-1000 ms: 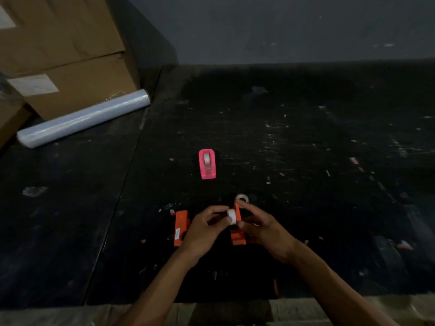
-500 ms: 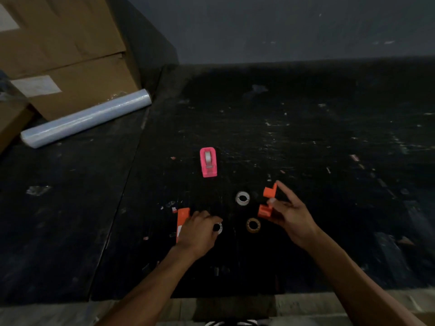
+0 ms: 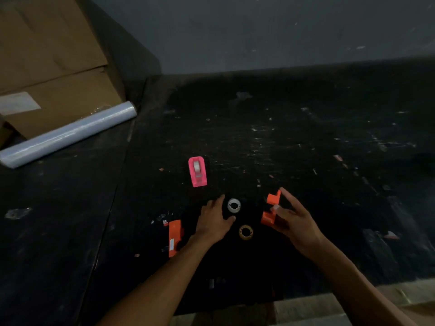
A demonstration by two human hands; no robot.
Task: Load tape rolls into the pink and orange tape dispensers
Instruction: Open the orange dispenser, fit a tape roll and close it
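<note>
A pink tape dispenser (image 3: 197, 171) with a roll inside stands on the dark table (image 3: 306, 161), beyond my hands. My right hand (image 3: 294, 220) holds an orange dispenser (image 3: 270, 209) just above the table. My left hand (image 3: 213, 220) is spread open, fingers apart, right beside a white tape roll (image 3: 234, 205), index and thumb on either side of it. A brown tape roll (image 3: 246, 232) lies just below, between my hands. A second orange dispenser piece (image 3: 174, 237) lies flat left of my left wrist.
A long roll of clear stretch film (image 3: 68, 135) lies at the left against cardboard boxes (image 3: 51, 67). The dark surface is littered with small tape scraps. A grey wall (image 3: 259, 31) bounds the back; the near table edge (image 3: 329, 309) shows lighter.
My hands have parted; the right carried the orange dispenser to the right. The left went down to the table, then forward to the white roll with fingers spread. Two rolls now lie uncovered.
</note>
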